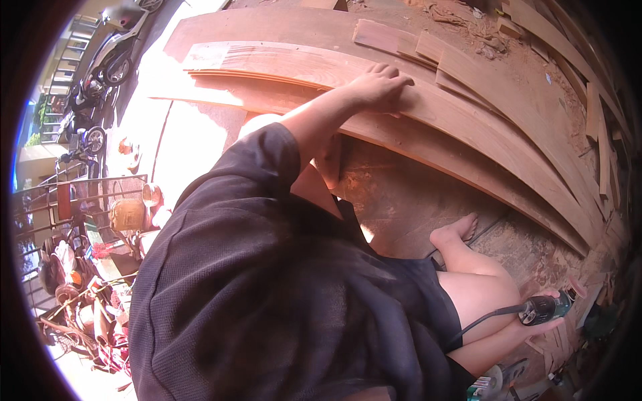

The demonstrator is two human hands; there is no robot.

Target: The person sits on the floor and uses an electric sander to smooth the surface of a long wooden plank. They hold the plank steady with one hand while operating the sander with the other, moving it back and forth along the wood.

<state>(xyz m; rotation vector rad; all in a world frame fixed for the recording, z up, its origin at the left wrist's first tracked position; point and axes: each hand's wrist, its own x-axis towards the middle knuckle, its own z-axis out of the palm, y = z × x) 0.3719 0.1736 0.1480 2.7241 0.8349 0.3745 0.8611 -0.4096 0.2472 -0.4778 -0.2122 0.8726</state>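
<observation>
My left hand (382,88) reaches out over a long, pale wooden board (468,123). Its fingers are curled, and a blurred tan patch beside them hides what they close on. Low on the right, beside my bent leg, my right hand (543,326) is wrapped round a dark green corded angle grinder (550,309). A round, pinkish disc shape shows at the tool's far end, and the black cord (485,317) runs back toward my shorts. The long board curves across the view on top of another board (428,150), its ends to the left and lower right.
More planks (394,43) lie behind the long board, and offcuts (597,123) are stacked at the far right. My bare foot (458,230) rests on the dusty floor. Tools and clutter (93,301) crowd the left beside a metal rack; motorbikes (100,73) stand beyond.
</observation>
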